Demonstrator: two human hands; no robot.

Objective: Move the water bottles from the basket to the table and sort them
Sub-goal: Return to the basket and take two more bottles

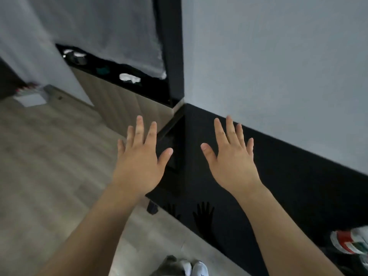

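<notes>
Hands: both raised in front of the body, backs up, side by side and apart, neither touching anything
Left hand [139,162]: flat and spread, fingers [139,128] straight and fanned, thumb out toward the right; it holds nothing and hangs over the edge where wooden floor [49,176] meets the black surface [298,186]
Right hand [233,162]: likewise flat and slack, fingers [229,132] straight and splayed, thumb pointing toward the left hand; nothing in its grasp, above the black surface
Forearms: bare, rising from the lower edge of the view and drawing slightly closer together toward the wrists
Shadows [203,216]: two faint spread-hand shapes lie on the black surface below the hands
Black surface: runs from the centre to the lower right, under a grey wall [278,56]
Task's things: blurred red, white and green shapes [348,244] sit at the lower right edge, well apart from both hands; whether they are the water bottles cannot be told
Feet [197,268]: pale shoes show at the bottom edge, on the wooden floor, just beside the black surface
</notes>
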